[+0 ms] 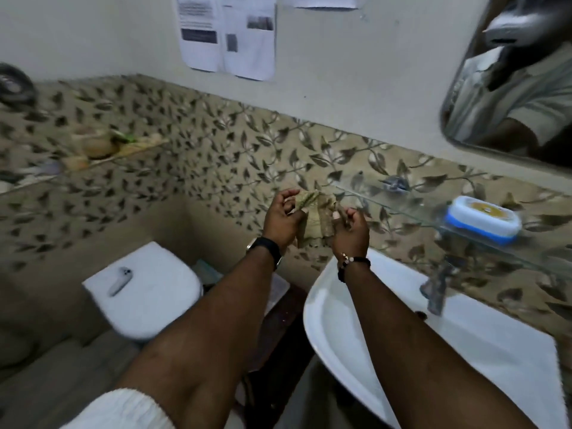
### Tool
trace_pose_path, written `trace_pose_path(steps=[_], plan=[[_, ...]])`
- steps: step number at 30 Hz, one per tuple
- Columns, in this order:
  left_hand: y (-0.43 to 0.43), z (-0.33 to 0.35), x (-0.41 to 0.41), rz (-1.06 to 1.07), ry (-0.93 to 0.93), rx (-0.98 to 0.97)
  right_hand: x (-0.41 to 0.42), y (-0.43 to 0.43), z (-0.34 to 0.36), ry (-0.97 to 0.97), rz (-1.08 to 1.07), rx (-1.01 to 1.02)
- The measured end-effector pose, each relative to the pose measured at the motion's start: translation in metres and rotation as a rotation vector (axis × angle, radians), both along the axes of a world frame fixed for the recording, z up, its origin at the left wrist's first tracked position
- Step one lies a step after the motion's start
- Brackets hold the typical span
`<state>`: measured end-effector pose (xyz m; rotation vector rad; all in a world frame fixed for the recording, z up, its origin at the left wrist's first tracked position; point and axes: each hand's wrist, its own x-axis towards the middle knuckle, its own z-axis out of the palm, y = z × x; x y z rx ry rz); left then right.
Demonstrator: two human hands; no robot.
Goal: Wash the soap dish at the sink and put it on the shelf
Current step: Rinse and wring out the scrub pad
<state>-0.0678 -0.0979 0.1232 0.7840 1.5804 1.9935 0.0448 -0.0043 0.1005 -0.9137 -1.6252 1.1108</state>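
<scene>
1. While both hands are raised in the middle of the frame against the leaf-patterned tiles, the left hand [283, 216] and the right hand [349, 230] each pinch one side of a crumpled beige sheet [315, 221] held between them. Whether it is cloth or paper cannot be told. Neither hand touches the task's thing.

2. At the right middle of the frame, the blue-and-white soap dish [483, 218] sits on the glass shelf [402, 205] with a yellow bar lying in it. It is well apart from both hands and stands at about their height in the picture.

3. From the hands the dish lies to the right, so the right hand is the nearer one. The left hand would have to cross over the right wrist to reach it. The dish's long axis runs along the shelf, left to right in the frame and dipping a little toward the lower right. Its near short end therefore faces the right hand.

4. Lower right, the white sink [337, 335] lies below the shelf, with the tap [435, 289] just under the dish's left end. Judging from this, any reach for the dish calls for the right hand to let go of the sheet first. It would then travel right along the shelf edge, and the basin lies straight down from there.
</scene>
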Motion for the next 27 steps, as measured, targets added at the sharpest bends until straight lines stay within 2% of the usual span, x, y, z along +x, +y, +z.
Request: trace_pose_path(steps=[7, 13, 19, 27], plan=[[-0.052, -0.006, -0.068, 0.134, -0.046, -0.003, -0.084, -0.025, -0.001, -0.061, 0.159, 0.026], [-0.065, -0.029, -0.109, 0.169, -0.108, -0.018, -0.135, -0.026, -0.023, -0.151, 0.238, 0.039], [-0.053, -0.090, -0.148, 0.181, -0.244, -0.065, -0.184, -0.002, -0.077, -0.346, 0.277, 0.021], [-0.032, -0.218, -0.175, 0.238, -0.462, -0.211, -0.223, 0.024, -0.191, -0.576, 0.341, -0.028]])
